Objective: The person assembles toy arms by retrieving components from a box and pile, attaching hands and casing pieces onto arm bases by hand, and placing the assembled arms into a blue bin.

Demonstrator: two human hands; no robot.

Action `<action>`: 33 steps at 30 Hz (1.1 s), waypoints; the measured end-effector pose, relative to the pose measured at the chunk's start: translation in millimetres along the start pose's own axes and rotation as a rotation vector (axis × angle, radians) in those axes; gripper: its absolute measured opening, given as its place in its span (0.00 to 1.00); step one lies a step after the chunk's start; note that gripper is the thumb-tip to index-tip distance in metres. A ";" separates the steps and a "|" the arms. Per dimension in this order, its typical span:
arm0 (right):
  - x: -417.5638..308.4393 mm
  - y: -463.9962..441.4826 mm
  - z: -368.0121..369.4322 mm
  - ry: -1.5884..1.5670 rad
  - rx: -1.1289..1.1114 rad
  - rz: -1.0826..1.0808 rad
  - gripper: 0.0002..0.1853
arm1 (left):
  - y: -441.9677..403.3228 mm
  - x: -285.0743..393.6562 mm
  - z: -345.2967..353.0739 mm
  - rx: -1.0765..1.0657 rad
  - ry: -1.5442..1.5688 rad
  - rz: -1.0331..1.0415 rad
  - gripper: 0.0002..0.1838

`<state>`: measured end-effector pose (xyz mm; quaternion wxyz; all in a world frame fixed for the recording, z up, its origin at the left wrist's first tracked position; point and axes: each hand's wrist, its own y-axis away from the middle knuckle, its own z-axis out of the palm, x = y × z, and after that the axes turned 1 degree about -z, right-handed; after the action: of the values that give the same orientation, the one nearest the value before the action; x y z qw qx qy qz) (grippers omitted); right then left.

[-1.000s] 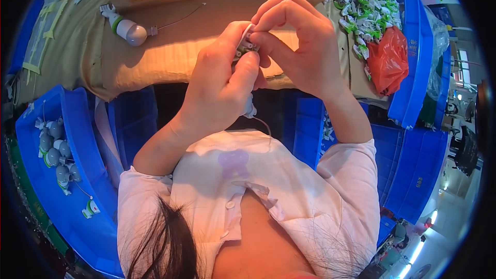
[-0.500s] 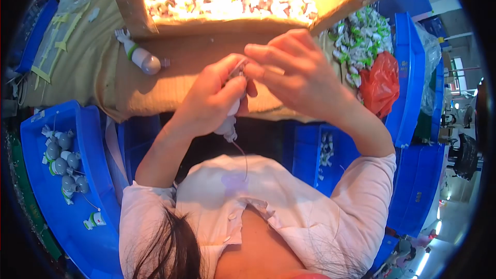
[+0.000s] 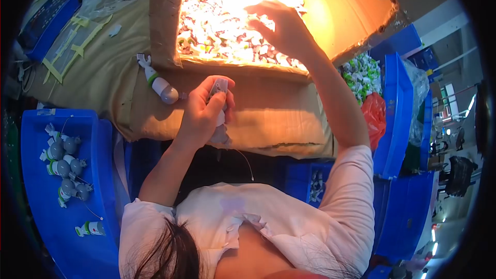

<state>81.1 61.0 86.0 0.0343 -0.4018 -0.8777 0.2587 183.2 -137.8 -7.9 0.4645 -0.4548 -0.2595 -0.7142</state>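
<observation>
My left hand (image 3: 202, 111) is closed around a small white-and-grey plastic toy figure (image 3: 219, 87). My thumb presses against the figure's front, and a thin cord (image 3: 247, 159) hangs below it. Over the cardboard box (image 3: 243, 67), my right hand (image 3: 284, 26) is spread with thumb and fingers apart, and nothing shows between them. Beneath it lies a heap of small white and green plastic pieces (image 3: 217, 31), washed out by bright light. Left of my left hand, a white figure with a green band and a grey round end (image 3: 160, 85) rests on the cardboard surface.
A blue bin (image 3: 101, 175) at left holds several similar figures (image 3: 64, 168) with cords. On the right are a pile of white-green pieces (image 3: 361, 75), a red plastic bag (image 3: 374, 119) and blue trays (image 3: 395, 119). The box's front wall stands between my hands.
My right hand has left the figure at my left hand and moved forward over the box. My left hand still holds the figure. The whole view has shifted with the head.
</observation>
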 end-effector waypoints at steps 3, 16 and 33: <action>65.5 -51.1 37.9 0.305 0.025 0.432 0.15 | 6.1 -0.7 -4.1 0.010 0.030 -0.003 0.10; 105.1 -63.9 53.0 0.393 0.273 0.189 0.10 | 9.2 0.6 -25.1 -0.043 0.136 -0.051 0.12; -77.0 52.5 -31.5 -0.516 0.148 -0.348 0.05 | 27.1 5.2 27.0 -0.106 0.026 0.042 0.12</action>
<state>177.7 47.3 99.3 -0.1165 -0.1630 -0.8919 0.4055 217.8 -130.4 7.5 0.4580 -0.4745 -0.2058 -0.7230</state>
